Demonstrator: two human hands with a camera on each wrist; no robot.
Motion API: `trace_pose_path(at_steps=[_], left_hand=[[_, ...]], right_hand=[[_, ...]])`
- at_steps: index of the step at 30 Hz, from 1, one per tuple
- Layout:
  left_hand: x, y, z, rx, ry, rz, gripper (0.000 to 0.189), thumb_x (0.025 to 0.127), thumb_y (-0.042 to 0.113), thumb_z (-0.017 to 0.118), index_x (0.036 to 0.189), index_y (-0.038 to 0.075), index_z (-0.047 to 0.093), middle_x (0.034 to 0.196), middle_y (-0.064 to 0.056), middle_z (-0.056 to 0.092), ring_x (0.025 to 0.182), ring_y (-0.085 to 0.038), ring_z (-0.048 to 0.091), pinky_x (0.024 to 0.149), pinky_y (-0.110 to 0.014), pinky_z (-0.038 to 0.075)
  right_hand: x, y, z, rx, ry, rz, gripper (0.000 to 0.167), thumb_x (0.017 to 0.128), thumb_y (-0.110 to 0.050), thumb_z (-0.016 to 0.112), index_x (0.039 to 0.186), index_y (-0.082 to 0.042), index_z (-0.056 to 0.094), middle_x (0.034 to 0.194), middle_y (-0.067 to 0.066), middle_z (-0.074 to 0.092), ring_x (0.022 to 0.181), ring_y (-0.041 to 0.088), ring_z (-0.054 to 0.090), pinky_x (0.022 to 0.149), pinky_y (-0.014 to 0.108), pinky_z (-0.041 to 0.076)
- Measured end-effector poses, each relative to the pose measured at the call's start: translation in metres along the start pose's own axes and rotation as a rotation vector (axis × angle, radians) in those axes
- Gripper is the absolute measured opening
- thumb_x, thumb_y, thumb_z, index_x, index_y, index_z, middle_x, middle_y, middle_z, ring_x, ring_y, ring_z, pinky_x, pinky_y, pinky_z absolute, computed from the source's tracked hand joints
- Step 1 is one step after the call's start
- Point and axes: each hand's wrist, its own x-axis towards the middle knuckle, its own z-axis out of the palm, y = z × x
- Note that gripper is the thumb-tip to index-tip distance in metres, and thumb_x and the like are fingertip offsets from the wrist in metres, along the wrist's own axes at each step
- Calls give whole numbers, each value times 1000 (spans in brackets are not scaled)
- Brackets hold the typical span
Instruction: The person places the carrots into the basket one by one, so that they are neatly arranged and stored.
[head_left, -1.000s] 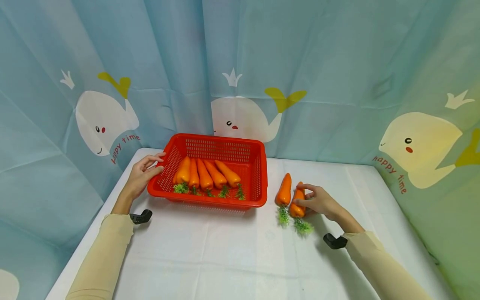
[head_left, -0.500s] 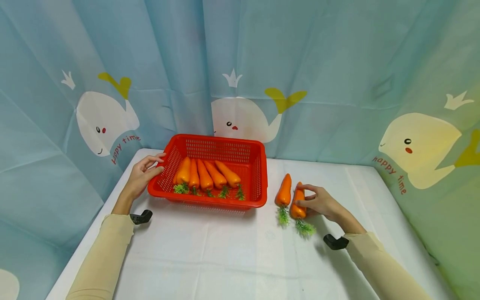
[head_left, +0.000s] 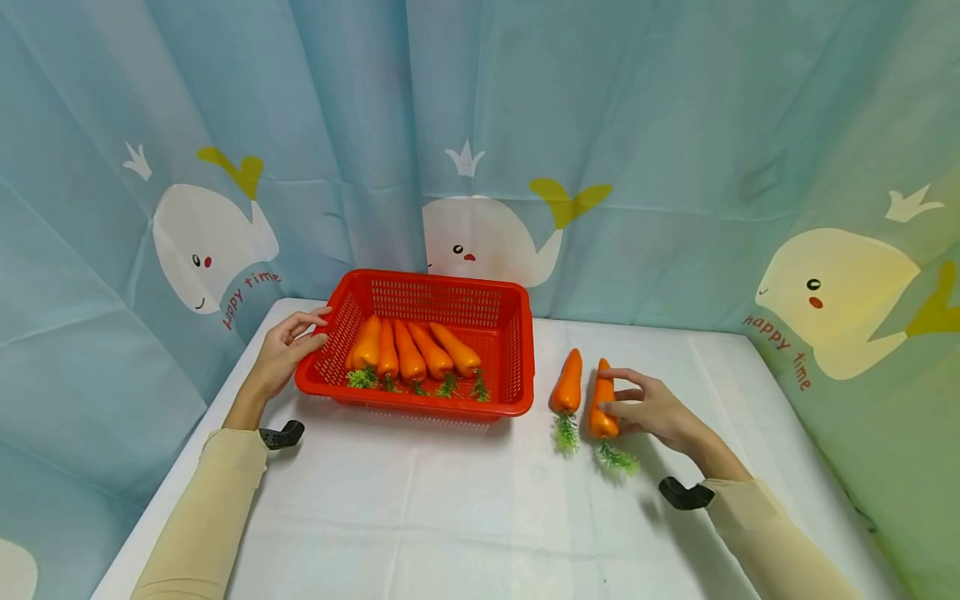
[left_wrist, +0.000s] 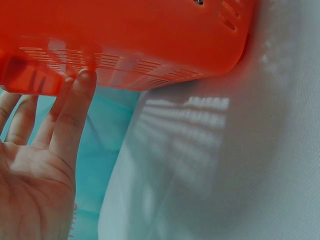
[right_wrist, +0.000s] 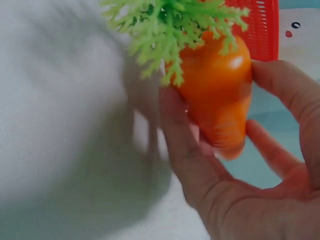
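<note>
My left hand [head_left: 277, 354] rests with nearly straight fingers at the left end of a red perforated basket [head_left: 491, 333]. In the left wrist view, fingertips [left_wrist: 86, 77] touch the outside of its slotted wall below the rim. Inside the basket, several orange carrots [head_left: 410, 352] lie side by side, their green tops toward me. My right hand [head_left: 652, 408] pinches another carrot [head_left: 599, 390] between thumb and fingers, right of the basket. The right wrist view shows the held carrot's thick end and leafy top [right_wrist: 167, 30] facing the camera. A loose carrot [head_left: 567, 385] lies between basket and right hand.
Everything stands on a white-covered table [head_left: 420, 517]. A light blue curtain [head_left: 660, 125] printed with white whales hangs behind and along the sides. Dark devices sit at both wrists, including a black piece [head_left: 686, 494] below the right one.
My right hand has shifted slightly to the right with its carrot, widening the gap to the loose carrot. The left hand and the basket stay in place.
</note>
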Motion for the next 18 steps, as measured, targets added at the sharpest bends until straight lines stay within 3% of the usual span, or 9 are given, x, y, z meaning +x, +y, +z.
trace_pose_path(at_steps=[10,18], left_hand=[[0,0,1,9,0,6,29,100,6,65,119,-12,55,152,-13,52,144,-37,40,93,-20,54],[0,0,0,-7,-1,0,29,100,5,65,120,-12,55,152,-12,52,129,-13,56,91,-21,55]], right_hand=[[-10,-8,-6,-25,49,-158,64,97,-13,72,152,-8,39,144,31,42,105,22,63,78,42,61],[-10,-20,-10,-63,60,-249,61,98,-11,71,150,-8,40,145,29,42,107,28,63,78,40,62]])
